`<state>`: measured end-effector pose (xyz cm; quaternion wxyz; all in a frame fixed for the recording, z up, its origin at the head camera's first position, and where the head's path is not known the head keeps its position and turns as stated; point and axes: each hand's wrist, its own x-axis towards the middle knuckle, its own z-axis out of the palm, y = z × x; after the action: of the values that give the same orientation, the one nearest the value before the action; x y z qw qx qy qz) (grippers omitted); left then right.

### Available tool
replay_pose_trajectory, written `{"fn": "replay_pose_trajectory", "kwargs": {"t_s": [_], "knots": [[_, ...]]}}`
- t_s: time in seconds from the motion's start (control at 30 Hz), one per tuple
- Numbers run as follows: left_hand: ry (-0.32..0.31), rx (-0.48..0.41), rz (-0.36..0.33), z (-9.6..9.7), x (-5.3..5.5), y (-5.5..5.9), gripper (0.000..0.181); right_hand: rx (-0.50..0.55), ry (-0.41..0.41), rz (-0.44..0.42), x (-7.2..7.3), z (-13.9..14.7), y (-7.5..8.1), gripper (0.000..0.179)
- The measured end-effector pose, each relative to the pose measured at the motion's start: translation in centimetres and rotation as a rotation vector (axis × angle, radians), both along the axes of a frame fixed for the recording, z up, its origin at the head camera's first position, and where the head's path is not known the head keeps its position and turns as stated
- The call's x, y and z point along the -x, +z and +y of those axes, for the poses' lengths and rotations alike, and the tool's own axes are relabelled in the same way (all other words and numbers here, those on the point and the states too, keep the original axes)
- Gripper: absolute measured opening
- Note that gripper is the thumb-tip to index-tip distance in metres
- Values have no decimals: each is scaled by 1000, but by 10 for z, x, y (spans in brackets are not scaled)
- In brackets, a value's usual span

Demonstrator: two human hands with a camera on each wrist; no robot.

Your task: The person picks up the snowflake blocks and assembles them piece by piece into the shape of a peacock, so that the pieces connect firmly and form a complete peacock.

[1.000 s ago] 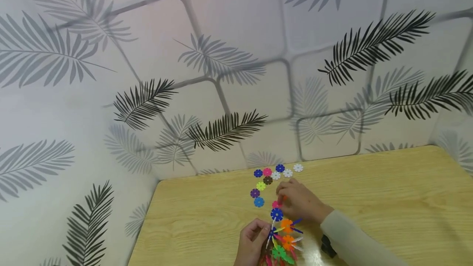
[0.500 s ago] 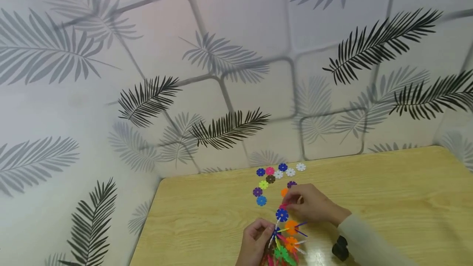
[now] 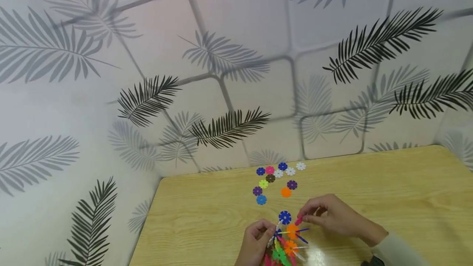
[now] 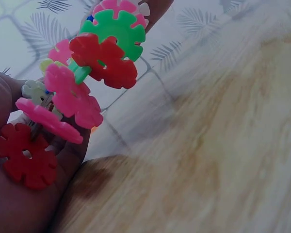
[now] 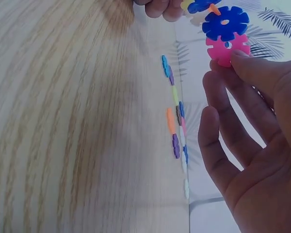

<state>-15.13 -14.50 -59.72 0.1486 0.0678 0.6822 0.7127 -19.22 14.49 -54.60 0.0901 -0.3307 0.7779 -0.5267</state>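
With the right hand (image 3: 334, 216), pinching a pink notched disc (image 3: 298, 220) between thumb and forefinger, and bringing it from the far side of the blue notched disc (image 3: 285, 217) round to the right, nearly edge-on in the head view. With the left hand (image 3: 255, 241), pinching the cluster of interlocked discs (image 3: 279, 255), holding it well in from the far edge of the table (image 3: 388, 184). By that shift, fully uncovering the loose purple disc (image 3: 292, 184) and loose orange disc (image 3: 286, 192), lying between the cluster and the far edge. Leaving the other loose discs (image 3: 263, 184) in place, trailing inward from the far edge. Probably working at the pink piece's fit against the cluster rather than fetching another; overlapping the blue notched disc in the right wrist view, but not showing whether joined or merely close.
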Motion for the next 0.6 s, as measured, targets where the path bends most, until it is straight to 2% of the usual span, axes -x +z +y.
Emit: {"fn": "replay_pose_trajectory", "kwargs": {"t_s": [0.17, 0.33, 0.47, 0.6], "knots": [[20, -5, -30, 0, 1, 0, 36, 46, 16, 91, -4, -2, 0, 11], [33, 22, -14, 1, 1, 1, 37, 50, 13, 191, -6, -5, 0, 11], [38, 28, -5, 0, 1, 1, 37, 41, 3, 214, -8, -9, 1, 11], [59, 14, -30, -1, 2, 1, 36, 34, -18, 217, -10, -13, 3, 13]]}}
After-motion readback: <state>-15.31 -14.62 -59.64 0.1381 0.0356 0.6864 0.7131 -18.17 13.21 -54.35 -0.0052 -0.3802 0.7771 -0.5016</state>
